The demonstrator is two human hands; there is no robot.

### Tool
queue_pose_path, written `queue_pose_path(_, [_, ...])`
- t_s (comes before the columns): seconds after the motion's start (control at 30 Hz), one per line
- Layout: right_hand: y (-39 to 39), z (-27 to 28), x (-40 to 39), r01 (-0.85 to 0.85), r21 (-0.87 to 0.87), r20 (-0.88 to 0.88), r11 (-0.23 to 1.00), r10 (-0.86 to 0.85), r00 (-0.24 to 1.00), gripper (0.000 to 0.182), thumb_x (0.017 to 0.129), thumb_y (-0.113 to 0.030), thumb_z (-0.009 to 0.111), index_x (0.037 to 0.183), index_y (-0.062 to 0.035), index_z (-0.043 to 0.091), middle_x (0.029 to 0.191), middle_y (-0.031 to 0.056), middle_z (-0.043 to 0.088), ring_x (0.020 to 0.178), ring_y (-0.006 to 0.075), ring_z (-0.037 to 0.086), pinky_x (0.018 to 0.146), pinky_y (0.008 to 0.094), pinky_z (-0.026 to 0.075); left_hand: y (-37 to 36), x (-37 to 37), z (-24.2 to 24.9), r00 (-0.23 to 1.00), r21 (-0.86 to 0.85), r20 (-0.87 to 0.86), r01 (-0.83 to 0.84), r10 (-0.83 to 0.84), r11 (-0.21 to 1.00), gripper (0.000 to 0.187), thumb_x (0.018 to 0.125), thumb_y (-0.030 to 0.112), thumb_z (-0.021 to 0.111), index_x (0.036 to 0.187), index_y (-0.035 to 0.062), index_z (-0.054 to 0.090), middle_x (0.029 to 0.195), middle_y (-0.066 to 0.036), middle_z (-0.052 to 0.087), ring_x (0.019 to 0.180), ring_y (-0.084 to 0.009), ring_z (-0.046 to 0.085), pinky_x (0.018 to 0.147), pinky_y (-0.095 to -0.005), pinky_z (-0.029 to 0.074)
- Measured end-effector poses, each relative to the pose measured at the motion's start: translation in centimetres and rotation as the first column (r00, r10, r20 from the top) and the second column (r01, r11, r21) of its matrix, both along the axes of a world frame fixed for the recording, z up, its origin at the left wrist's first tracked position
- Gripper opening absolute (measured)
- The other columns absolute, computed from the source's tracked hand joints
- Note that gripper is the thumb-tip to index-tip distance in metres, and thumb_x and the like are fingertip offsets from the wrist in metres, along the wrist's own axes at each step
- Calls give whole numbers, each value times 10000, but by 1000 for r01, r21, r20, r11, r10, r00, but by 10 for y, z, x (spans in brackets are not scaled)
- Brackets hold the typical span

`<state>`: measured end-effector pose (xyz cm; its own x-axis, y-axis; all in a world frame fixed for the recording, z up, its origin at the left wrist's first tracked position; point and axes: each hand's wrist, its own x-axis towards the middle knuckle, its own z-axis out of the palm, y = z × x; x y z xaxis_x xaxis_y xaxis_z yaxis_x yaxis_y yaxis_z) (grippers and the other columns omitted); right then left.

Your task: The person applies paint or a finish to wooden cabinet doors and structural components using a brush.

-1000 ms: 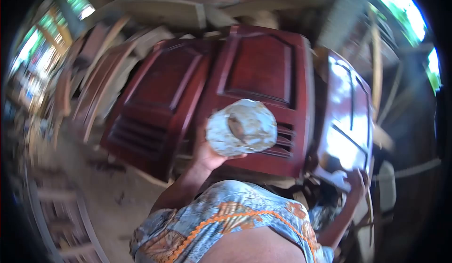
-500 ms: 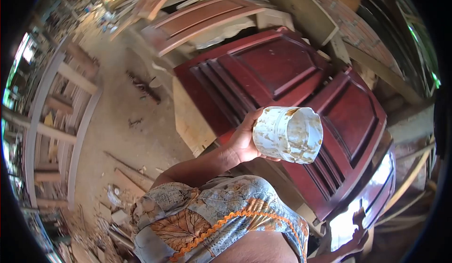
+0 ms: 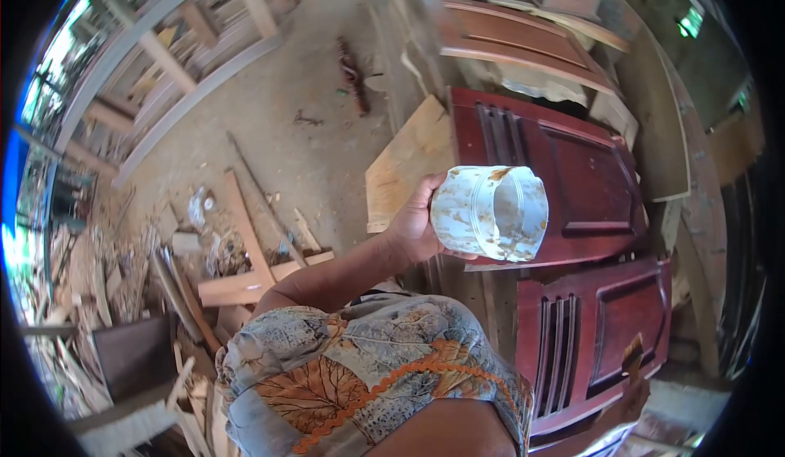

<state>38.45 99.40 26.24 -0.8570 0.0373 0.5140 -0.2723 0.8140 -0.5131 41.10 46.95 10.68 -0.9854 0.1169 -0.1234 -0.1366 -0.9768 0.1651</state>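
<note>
My left hand point(image 3: 419, 226) is wrapped round a white plastic tub point(image 3: 489, 213) stained with brown smears, its open mouth tilted to the right. The tub is over the lower left edge of a dark red panelled board point(image 3: 544, 175). At the lower right, my right hand point(image 3: 634, 375) is over a second dark red panel point(image 3: 589, 293) with vertical grooves. Its fingers are in a pinch, and what they hold is too dark and small to name.
A lighter brown panel point(image 3: 523, 36) and loose boards lie at the top right. A plywood piece point(image 3: 413, 163) is left of the red board. Wooden frames point(image 3: 176, 64) lie at the upper left, with scrap wood point(image 3: 245, 236) and debris on the floor at the lower left.
The view has turned, so the red panels now sit further right and more of the floor scraps shows. My left hand still holds the tub. My right hand is slightly higher in view.
</note>
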Motion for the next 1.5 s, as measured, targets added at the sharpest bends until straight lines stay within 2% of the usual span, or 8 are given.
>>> queue_pose_path(0.17, [-68,13,-61,-258,378,-106,889,319,942,186,897,-61,600,1027,63,644,939,109,651,841,208,595,735,344,468,9,47,-7,992,9,94,-89,88,996,624,886,578,409,1349,163,460,1326,-79,523,1175,-358,528,847,-656,461])
queue_pose_path(0.37, [-142,-3,-93,-566,162,35,808,568,822,151,915,-5,548,1027,65,620,945,114,589,854,194,565,721,317,488,24,96,-24,954,6,178,-247,242,969,659,883,580,417,1394,165,398,1364,-87,488,1215,-360,497,929,-660,408])
queue_pose_path(0.53, [-198,-5,-107,-705,234,18,670,722,692,147,917,3,536,1032,49,615,976,119,593,891,198,572,746,317,485,14,125,-35,915,-37,224,-337,336,941,672,897,590,388,1415,163,361,1381,-100,467,1239,-357,480,973,-627,394])
queue_pose_path(0.83, [-353,-8,-108,-790,154,51,593,794,606,135,877,-43,594,995,16,624,985,144,615,951,258,594,812,369,474,-75,170,-32,811,-162,282,-487,513,858,768,784,730,440,1385,252,411,1373,-53,489,1220,-366,487,914,-664,349])
queue_pose_path(1.07, [-509,-7,-86,-881,347,36,322,934,356,138,870,-58,601,996,-4,604,957,166,612,876,342,606,782,398,484,-164,215,-55,769,-100,265,-578,581,810,815,752,739,487,1400,252,403,1393,-61,474,1252,-380,456,923,-664,343])
queue_pose_path(1.17, [-560,-12,-79,-925,291,46,244,962,268,148,874,-69,602,1007,-4,599,974,171,605,876,342,606,782,396,483,-196,234,-56,721,-121,260,-636,643,762,891,731,733,529,1420,189,379,1428,-129,408,1260,-412,430,940,-672,351])
queue_pose_path(1.23, [-589,-13,-80,-955,200,146,218,957,249,155,881,-70,602,1014,9,590,979,183,594,902,315,605,800,385,475,-211,246,-54,677,-138,239,-686,696,715,874,738,738,515,1419,208,380,1433,-110,409,1261,-404,431,930,-679,354])
queue_pose_path(1.5, [-730,-22,-84,-977,208,53,47,997,59,129,915,-74,569,995,28,576,964,137,585,901,258,576,817,336,442,-236,287,-64,464,-118,331,-844,822,524,785,797,705,452,1409,215,396,1405,-83,438,1251,-381,437,888,-666,391])
